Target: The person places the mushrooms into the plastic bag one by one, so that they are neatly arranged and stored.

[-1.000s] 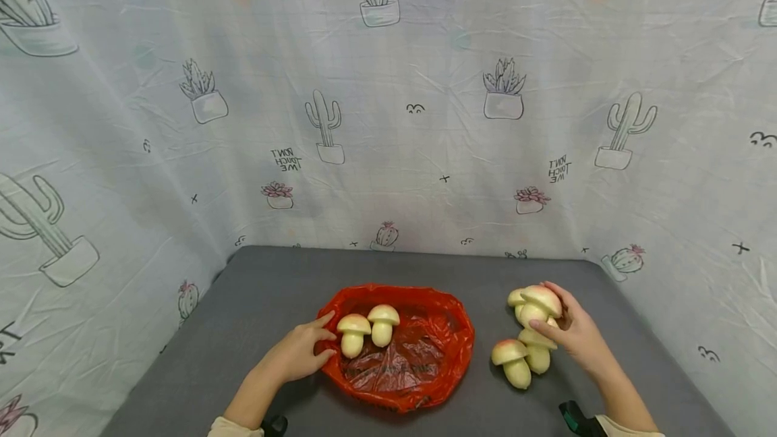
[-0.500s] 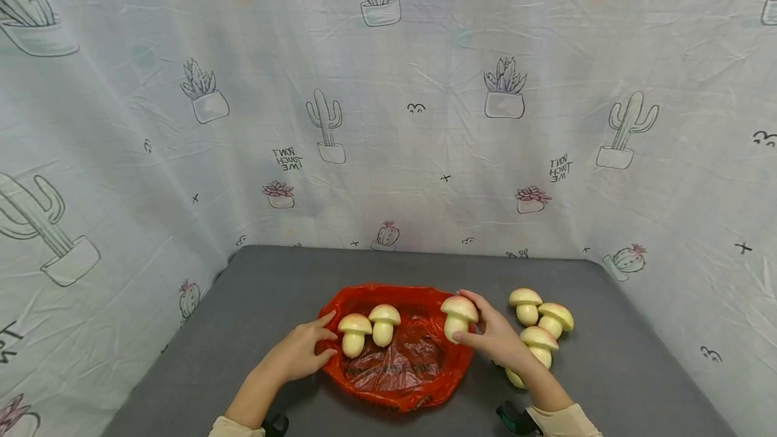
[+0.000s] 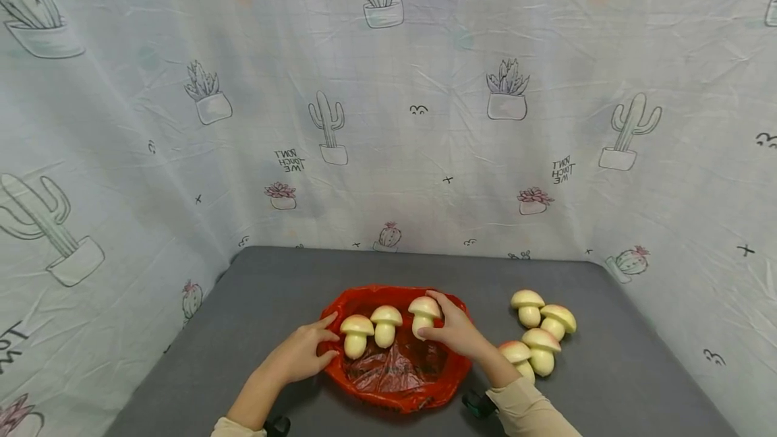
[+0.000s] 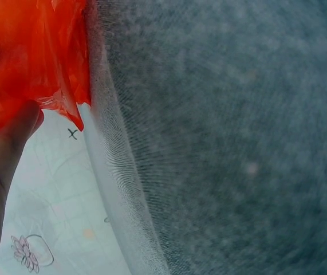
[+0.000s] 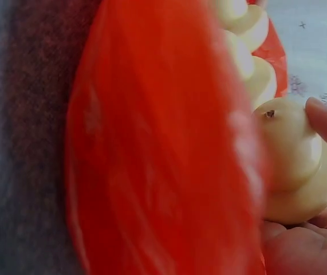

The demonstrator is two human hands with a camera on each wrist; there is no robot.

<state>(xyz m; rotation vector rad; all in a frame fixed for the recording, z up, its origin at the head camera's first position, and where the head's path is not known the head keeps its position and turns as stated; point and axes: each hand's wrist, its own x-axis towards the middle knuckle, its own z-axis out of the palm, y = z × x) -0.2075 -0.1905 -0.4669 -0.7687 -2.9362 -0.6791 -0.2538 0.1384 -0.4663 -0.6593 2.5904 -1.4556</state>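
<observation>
A red plastic bag point(image 3: 379, 398) lies spread on the table with its mouth held wide. My left hand point(image 3: 300, 354) grips its left edge; in the left wrist view the thumb point(image 4: 15, 134) lies against the red film. Two cream mushrooms with pinkish caps, one nearer point(image 3: 356, 336) and one farther point(image 3: 386, 326), sit inside at the left. Over the bag's right half, my right hand point(image 3: 455, 329) holds a third mushroom point(image 3: 423, 312) between thumb and fingers, cap up. The right wrist view shows that mushroom's stem end point(image 5: 286, 143) beyond the bag's side.
Several more mushrooms point(image 3: 541, 349) lie in a cluster on the grey table point(image 3: 607, 363) to the right, one partly behind my right forearm. A pale curtain point(image 3: 449, 133) with cactus prints hangs along the table's back and sides.
My right hand has lifted a mushroom from the cluster and carried it left, over the rim of the bag. The left hand stays at the bag's left edge.
</observation>
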